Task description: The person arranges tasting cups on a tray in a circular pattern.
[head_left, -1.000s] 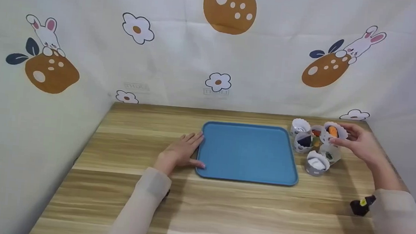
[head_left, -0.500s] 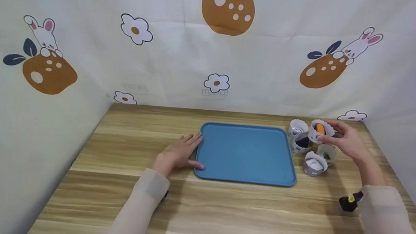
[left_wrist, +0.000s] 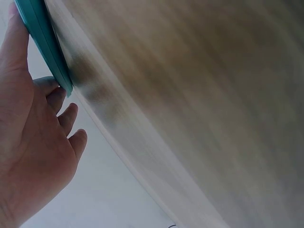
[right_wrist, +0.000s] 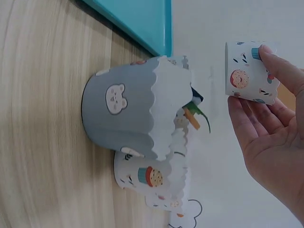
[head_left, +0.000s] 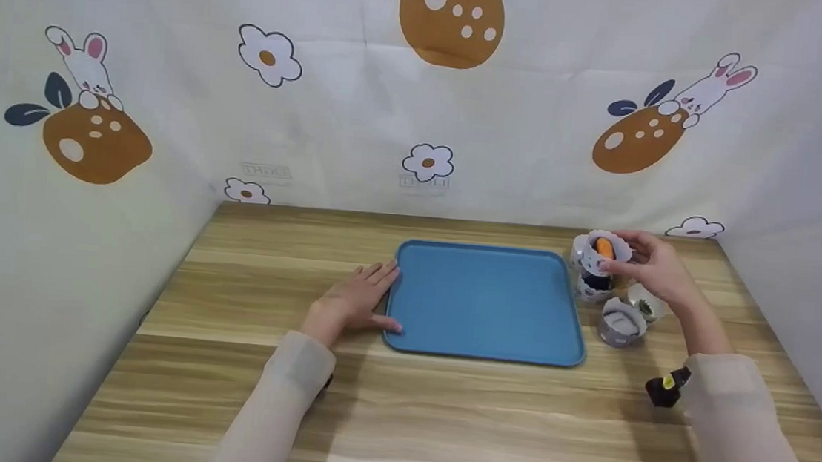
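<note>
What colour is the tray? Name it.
Blue, leaning teal: the tray shows best in the head view, by the left hand.

table [head_left: 440,412]: light wood grain | walls [head_left: 539,123]: white cloth, bunnies, flowers | light: even

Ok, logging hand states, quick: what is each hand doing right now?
Left hand: open, flat on the table, touching the blue tray.
Right hand: holding a paper cup.

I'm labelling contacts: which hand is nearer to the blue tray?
Left. The left hand rests against the left edge of the blue tray, touching it. The right hand is past the tray's right edge, holding a paper cup.
</note>
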